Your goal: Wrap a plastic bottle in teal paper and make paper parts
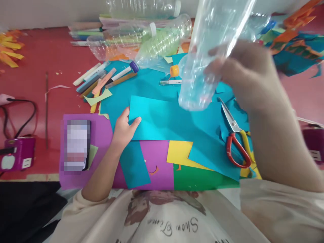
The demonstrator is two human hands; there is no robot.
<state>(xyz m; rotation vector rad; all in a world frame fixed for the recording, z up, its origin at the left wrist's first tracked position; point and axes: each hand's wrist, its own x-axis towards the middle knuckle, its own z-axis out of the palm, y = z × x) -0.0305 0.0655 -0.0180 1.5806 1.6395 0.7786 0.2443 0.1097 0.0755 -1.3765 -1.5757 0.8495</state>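
Note:
My left hand [125,128] grips the left end of a strip of blue paper [154,118], thumb on top and fingers beneath. The strip's right end blends into more blue paper. Raised at the upper right, my right hand [235,67] is wrapped round a clear plastic bottle [199,71], which tilts with its base toward me; its top is cut off by the picture's edge. Scissors [234,128] with one red and one yellow handle lie below my right hand, blades slightly apart. Purple, yellow and green paper [202,175] lies in front of my body.
Several clear bottles [164,37] lie at the back. Markers [96,79] are heaped at the left, near a phone [77,145] on purple paper. A orange cap [174,70] sits mid-table. Crumpled blue and orange paper [296,54] is at the far right, a purple box [17,155] far left.

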